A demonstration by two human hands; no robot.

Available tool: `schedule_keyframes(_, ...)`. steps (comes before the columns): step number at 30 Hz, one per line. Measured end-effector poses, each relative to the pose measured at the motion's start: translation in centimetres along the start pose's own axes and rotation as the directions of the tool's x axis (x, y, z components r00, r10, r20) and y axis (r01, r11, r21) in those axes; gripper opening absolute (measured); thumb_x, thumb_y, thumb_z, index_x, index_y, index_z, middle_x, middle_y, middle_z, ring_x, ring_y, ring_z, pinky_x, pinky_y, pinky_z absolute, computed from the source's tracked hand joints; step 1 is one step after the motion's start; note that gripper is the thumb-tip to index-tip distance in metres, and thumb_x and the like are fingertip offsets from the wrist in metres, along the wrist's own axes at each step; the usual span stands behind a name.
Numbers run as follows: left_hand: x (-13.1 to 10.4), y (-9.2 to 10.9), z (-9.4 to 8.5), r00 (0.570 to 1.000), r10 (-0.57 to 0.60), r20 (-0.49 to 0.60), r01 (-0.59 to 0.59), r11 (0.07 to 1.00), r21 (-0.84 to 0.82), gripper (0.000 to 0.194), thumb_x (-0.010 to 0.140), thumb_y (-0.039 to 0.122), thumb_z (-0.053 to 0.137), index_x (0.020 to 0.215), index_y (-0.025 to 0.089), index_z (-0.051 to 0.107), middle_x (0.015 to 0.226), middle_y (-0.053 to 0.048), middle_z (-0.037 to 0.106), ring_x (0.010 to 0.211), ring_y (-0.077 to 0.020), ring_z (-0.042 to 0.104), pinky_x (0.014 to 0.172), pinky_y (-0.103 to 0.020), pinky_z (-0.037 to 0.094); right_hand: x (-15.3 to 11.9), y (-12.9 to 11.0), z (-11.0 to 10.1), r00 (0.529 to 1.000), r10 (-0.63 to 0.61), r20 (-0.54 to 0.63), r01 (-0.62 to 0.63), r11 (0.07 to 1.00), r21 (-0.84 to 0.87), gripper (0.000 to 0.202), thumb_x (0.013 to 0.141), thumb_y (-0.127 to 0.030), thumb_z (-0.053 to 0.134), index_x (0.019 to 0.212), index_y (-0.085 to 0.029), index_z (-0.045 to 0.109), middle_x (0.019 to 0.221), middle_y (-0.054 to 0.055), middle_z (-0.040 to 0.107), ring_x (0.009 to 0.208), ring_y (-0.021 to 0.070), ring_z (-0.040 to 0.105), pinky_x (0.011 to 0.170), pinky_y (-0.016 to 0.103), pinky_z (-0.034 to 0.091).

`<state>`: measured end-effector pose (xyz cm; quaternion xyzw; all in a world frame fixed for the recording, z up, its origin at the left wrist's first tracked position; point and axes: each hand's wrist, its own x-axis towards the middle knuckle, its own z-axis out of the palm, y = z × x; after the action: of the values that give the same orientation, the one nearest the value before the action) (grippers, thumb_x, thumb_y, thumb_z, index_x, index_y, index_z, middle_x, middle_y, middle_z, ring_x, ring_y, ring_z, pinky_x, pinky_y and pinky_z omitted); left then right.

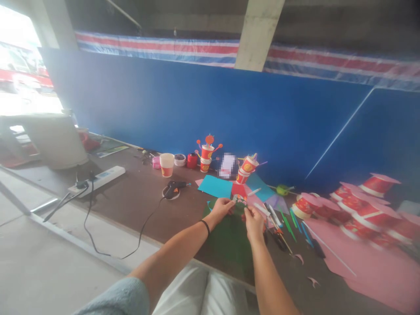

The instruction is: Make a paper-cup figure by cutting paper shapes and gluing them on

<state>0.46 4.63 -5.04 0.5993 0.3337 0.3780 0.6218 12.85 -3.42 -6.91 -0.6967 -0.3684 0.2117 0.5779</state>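
My left hand (222, 208) and my right hand (254, 220) come together over a dark green sheet (229, 245) at the table's front edge. Between their pinched fingertips is a small dark green piece (241, 203), too small to name surely. Just beyond it lie a bright blue sheet (215, 186) and a red paper piece (239, 189). Behind these stand two figures made of stacked red paper cups, one upright (207, 152) and one tilted (248, 165). Markers (274, 215) and scissors (278, 239) lie close to my right hand.
A glue gun (172, 189) rests on a round pad to the left, its cord trailing over the front edge. Further left is a power strip (98, 180). Paper cups with pink brims (364, 205) pile up at the right on pink sheets (377, 267). A blue panel (183, 105) closes the back.
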Motion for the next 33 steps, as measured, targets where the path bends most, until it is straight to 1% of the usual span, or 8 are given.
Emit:
schedule_keyframes(3,0.0,-0.3,0.0,1.0,0.019,0.005,-0.019,0.998,0.056,0.027,0.073,0.038,0.065,0.071,0.011,0.063,0.048,0.003,0.054,0.043,-0.0089,0.05,0.044,-0.019,0.038,-0.2,-0.1,0.2,1.0,-0.018,0.011,0.018,1.0,-0.006,0.026,0.089,-0.032,0.055,0.109,-0.015,0.057,0.104,0.005,0.062,0.084,0.0163,0.062,0.071,0.034,0.053)
schedule_keyframes(6,0.0,-0.5,-0.1,0.999,0.033,0.002,-0.033,0.996,0.087,0.026,0.073,0.037,0.064,0.074,0.011,0.064,0.047,0.004,0.053,0.043,-0.0088,0.05,0.045,-0.019,0.038,-0.5,-0.2,0.5,0.999,-0.03,0.014,0.03,0.999,-0.011,0.026,0.089,-0.032,0.055,0.108,-0.015,0.057,0.1,0.004,0.062,0.08,0.0149,0.062,0.068,0.032,0.053)
schedule_keyframes(11,-0.2,-0.2,-0.2,0.999,0.036,-0.005,-0.035,0.996,0.086,0.032,0.077,0.042,0.059,0.072,0.011,0.063,0.051,0.003,0.055,0.045,-0.0088,0.05,0.046,-0.02,0.038,-0.7,-0.3,0.6,0.999,-0.04,0.003,0.04,0.999,-0.023,0.022,0.089,-0.032,0.055,0.102,-0.014,0.059,0.089,0.002,0.063,0.07,0.0118,0.061,0.061,0.028,0.053)
schedule_keyframes(16,-0.1,-0.2,0.0,1.0,0.027,-0.008,-0.026,0.997,0.075,0.035,0.076,0.046,0.059,0.067,0.011,0.062,0.049,0.003,0.054,0.043,-0.0087,0.048,0.043,-0.019,0.035,-0.4,0.4,0.5,0.999,-0.038,-0.008,0.038,0.999,-0.022,0.022,0.09,-0.033,0.054,0.095,-0.013,0.06,0.081,0.0,0.062,0.062,0.0093,0.059,0.056,0.025,0.051)
schedule_keyframes(20,-0.1,-0.1,0.0,1.0,0.015,-0.006,-0.014,0.998,0.056,0.039,0.078,0.048,0.056,0.063,0.011,0.06,0.052,0.001,0.056,0.045,-0.0085,0.049,0.044,-0.019,0.037,-0.1,0.9,0.5,1.0,-0.02,-0.021,0.02,1.0,0.016,0.024,0.09,-0.034,0.053,0.099,-0.014,0.059,0.086,0.001,0.063,0.066,0.0106,0.06,0.059,0.026,0.052)
schedule_keyframes(24,-0.2,0.1,-0.1,1.0,0.002,0.004,-0.002,0.999,0.053,0.037,0.079,0.046,0.054,0.073,0.011,0.062,0.056,0.001,0.058,0.044,-0.0084,0.05,0.044,-0.019,0.038,0.0,1.0,0.5,0.999,0.019,-0.048,-0.014,0.996,0.083,0.026,0.09,-0.034,0.053,0.106,-0.015,0.058,0.099,0.004,0.062,0.079,0.0145,0.062,0.067,0.031,0.054)
schedule_keyframes(27,-0.3,0.3,-0.3,0.999,0.016,0.029,-0.018,0.997,0.069,0.033,0.077,0.043,0.056,0.075,0.011,0.063,0.056,0.001,0.058,0.045,-0.0082,0.05,0.044,-0.019,0.039,0.1,0.8,0.5,0.997,0.044,-0.057,-0.036,0.991,0.13,0.027,0.09,-0.034,0.053,0.11,-0.016,0.057,0.106,0.005,0.061,0.086,0.0169,0.062,0.073,0.035,0.053)
schedule_keyframes(33,-0.4,0.4,-0.6,0.997,0.054,0.047,-0.059,0.992,0.11,0.03,0.073,0.041,0.063,0.076,0.011,0.064,0.055,0.002,0.057,0.046,-0.0083,0.05,0.046,-0.019,0.039,0.0,0.7,1.0,0.996,0.064,-0.056,-0.052,0.98,0.193,0.03,0.089,-0.033,0.054,0.114,-0.016,0.056,0.111,0.006,0.059,0.092,0.0188,0.061,0.077,0.038,0.052)
